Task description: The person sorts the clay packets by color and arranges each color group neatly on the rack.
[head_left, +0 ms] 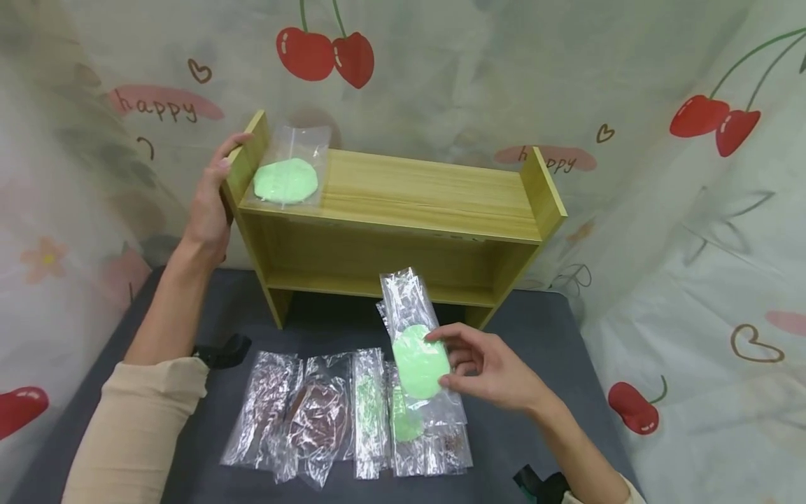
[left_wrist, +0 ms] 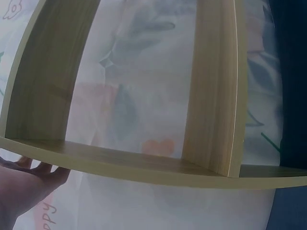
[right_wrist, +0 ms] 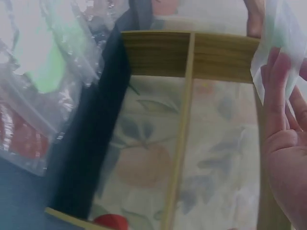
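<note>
A small wooden shelf [head_left: 403,196] stands on the dark table, with my left hand [head_left: 210,196] gripping its left side panel. In the left wrist view, the fingers of the left hand [left_wrist: 36,184] bend against that panel [left_wrist: 120,165]. My right hand [head_left: 488,364] pinches a clear plastic bag [head_left: 420,360] holding a flat, round, light-green piece, in front of the shelf. In the right wrist view, the right hand [right_wrist: 283,110] holds the bag [right_wrist: 273,33] beside the shelf. A similar bag with a green piece [head_left: 286,180] leans at the left end of the top board.
Several clear bags lie in a row on the dark table [head_left: 504,434], including one with a brown piece [head_left: 320,420] and one with a green strip [head_left: 370,413]. Behind the shelf hangs a patterned curtain [head_left: 428,84]. Black straps [head_left: 223,352] circle the wrists.
</note>
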{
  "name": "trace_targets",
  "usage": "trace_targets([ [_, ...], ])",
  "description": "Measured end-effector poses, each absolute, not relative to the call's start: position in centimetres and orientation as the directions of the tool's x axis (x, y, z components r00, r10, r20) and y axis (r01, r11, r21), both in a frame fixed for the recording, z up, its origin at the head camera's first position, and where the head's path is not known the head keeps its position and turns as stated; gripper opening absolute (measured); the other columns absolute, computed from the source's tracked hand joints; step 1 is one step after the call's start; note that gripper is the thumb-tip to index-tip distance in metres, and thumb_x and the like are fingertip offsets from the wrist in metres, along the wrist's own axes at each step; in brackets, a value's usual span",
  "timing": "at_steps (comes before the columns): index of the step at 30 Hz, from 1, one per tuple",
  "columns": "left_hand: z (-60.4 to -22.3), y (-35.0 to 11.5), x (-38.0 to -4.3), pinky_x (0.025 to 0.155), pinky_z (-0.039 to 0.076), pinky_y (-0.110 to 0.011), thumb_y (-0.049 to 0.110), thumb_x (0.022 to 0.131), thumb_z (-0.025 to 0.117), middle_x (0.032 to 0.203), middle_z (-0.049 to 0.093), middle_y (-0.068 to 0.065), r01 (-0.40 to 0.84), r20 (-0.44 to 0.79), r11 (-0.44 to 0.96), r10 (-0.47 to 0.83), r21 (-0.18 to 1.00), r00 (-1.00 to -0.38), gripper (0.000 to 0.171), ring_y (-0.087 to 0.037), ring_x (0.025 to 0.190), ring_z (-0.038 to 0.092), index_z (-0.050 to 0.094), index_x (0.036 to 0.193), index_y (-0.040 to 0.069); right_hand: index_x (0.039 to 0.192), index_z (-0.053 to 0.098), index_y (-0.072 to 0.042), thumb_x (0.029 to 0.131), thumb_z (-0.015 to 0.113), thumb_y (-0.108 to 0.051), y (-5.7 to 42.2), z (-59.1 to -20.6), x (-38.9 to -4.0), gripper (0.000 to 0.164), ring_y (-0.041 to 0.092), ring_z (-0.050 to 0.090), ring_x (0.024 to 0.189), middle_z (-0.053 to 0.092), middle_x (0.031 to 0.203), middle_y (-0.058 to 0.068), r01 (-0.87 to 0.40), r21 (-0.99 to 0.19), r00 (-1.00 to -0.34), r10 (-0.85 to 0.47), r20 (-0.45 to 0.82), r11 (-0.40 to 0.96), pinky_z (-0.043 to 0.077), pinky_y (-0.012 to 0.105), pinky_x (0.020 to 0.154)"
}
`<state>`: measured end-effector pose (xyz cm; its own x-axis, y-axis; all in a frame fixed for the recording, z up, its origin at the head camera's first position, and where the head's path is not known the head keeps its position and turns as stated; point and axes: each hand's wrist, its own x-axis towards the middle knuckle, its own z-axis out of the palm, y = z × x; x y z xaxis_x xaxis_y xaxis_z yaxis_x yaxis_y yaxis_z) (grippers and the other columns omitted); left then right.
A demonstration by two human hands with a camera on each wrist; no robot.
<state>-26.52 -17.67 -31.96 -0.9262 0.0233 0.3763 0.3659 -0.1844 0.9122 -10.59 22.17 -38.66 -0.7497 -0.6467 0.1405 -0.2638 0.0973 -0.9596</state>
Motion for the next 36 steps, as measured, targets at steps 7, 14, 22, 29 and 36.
trace_targets([
  [7,-32.5,-17.8,-26.4,0.093,0.03,-0.033,0.034,0.1,0.034,0.141,0.035,-0.009,0.367,0.381,-0.215,0.025,0.905,-0.924,0.048,-0.023,0.115,0.038,0.048,0.143,0.019,0.138,0.046,0.003,0.089,0.067,0.009,21.1,-37.2,-11.0,0.054,0.013,0.058,0.067,0.058,0.114,0.016,-0.228,-0.973,-0.723,-0.676,0.144,0.036,0.052,0.033,0.062],
  [14,-32.1,-17.8,-26.5,0.095,0.027,-0.032,0.033,0.101,0.033,0.145,0.033,-0.009,0.391,0.404,-0.199,0.03,0.899,-0.914,0.047,-0.024,0.119,0.035,0.048,0.144,0.018,0.138,0.045,0.005,0.088,0.068,0.009,19.9,-35.4,-11.7,0.054,0.016,0.062,0.069,0.056,0.097,0.016,-0.241,-0.97,-0.725,-0.662,0.19,-0.015,0.052,0.028,0.063],
  [22,-31.9,-17.7,-26.6,0.095,0.027,-0.036,0.035,0.1,0.032,0.147,0.031,-0.008,0.377,0.387,-0.165,0.03,0.911,-0.922,0.048,-0.025,0.12,0.035,0.047,0.144,0.02,0.137,0.046,0.004,0.086,0.072,0.006,18.4,-32.6,-12.8,0.057,0.023,0.07,0.09,0.055,0.123,0.017,-0.272,-0.962,-0.765,-0.605,0.221,-0.007,0.057,0.03,0.072],
  [29,-32.1,-17.9,-26.7,0.096,0.027,-0.037,0.035,0.1,0.031,0.148,0.03,-0.007,0.369,0.377,-0.149,0.027,0.917,-0.926,0.049,-0.025,0.122,0.034,0.046,0.145,0.022,0.137,0.047,0.004,0.085,0.071,0.009,17.2,-30.3,-13.9,0.058,0.025,0.069,0.087,0.051,0.133,0.016,-0.311,-0.95,-0.781,-0.577,0.239,0.028,0.057,0.031,0.075],
  [36,-32.0,-17.9,-26.7,0.096,0.027,-0.036,0.034,0.1,0.031,0.148,0.03,-0.008,0.382,0.39,-0.149,0.025,0.912,-0.92,0.049,-0.025,0.121,0.034,0.046,0.145,0.021,0.138,0.048,0.003,0.084,0.07,0.011,16.1,-28.3,-15.4,0.059,0.024,0.068,0.086,0.049,0.136,0.014,-0.319,-0.945,-0.808,-0.54,0.234,0.069,0.056,0.03,0.076],
])
